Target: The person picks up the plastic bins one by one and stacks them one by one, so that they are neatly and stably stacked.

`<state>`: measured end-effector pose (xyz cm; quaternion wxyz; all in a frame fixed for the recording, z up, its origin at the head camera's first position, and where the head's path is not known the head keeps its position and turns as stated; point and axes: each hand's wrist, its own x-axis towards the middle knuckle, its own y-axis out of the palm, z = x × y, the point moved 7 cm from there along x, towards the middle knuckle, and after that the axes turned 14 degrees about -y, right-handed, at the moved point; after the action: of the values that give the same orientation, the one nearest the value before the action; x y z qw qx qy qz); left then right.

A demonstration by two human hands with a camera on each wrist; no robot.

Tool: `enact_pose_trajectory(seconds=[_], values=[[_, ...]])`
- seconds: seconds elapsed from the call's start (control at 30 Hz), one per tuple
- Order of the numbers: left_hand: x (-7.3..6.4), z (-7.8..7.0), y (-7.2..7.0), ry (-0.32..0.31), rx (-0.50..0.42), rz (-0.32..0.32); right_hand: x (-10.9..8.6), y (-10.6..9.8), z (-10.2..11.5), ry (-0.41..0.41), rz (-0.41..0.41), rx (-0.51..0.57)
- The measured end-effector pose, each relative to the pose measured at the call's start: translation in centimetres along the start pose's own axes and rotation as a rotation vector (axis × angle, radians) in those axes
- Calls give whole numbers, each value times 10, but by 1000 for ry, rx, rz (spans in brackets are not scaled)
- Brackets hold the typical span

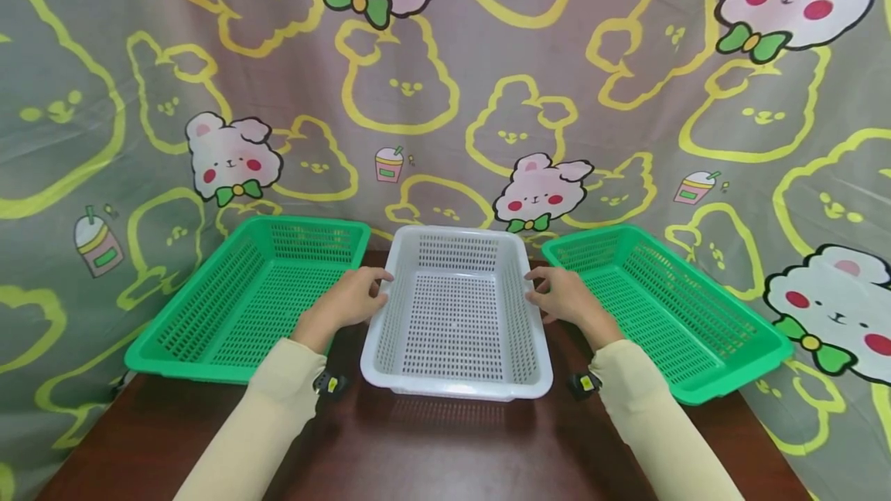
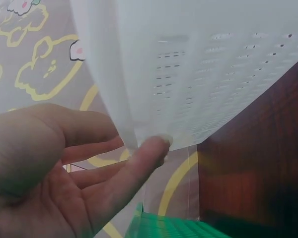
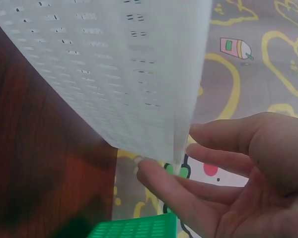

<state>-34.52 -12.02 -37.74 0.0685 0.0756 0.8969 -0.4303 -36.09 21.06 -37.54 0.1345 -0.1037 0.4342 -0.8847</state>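
Observation:
A white perforated plastic basket stands in the middle of the dark wood table. My left hand is at its left rim, and in the left wrist view the fingers curl beneath that rim. On the opposite side, my right hand is at the right rim; its fingers reach under the edge in the right wrist view. Both hands hold the basket lightly by its sides, fingertips right at the rim. Inside, the basket's slotted floor shows bare.
A green perforated basket stands angled on the left, and another green basket on the right. Behind them hangs a grey curtain with rabbit drawings. The wooden table extends toward me.

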Motion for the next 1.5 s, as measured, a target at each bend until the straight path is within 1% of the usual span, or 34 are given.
enact_pose_trajectory(seconds=[0.07,0.27,0.5,0.73,0.9,1.17,1.5], values=[[0,1,1,-1,-20,11,1,0,0,2,4,11],[1,2,1,-3,-38,15,2,0,0,12,11,38],[3,4,2,4,-68,23,3,2,-2,23,8,44],[3,5,3,-15,-92,36,4,3,-2,24,-2,43],[1,3,4,-11,-85,32,4,3,-3,27,-9,46],[1,4,8,-10,-61,1,2,3,-6,29,-11,36],[-5,4,7,-1,-87,10,-3,1,-2,20,-6,43]])
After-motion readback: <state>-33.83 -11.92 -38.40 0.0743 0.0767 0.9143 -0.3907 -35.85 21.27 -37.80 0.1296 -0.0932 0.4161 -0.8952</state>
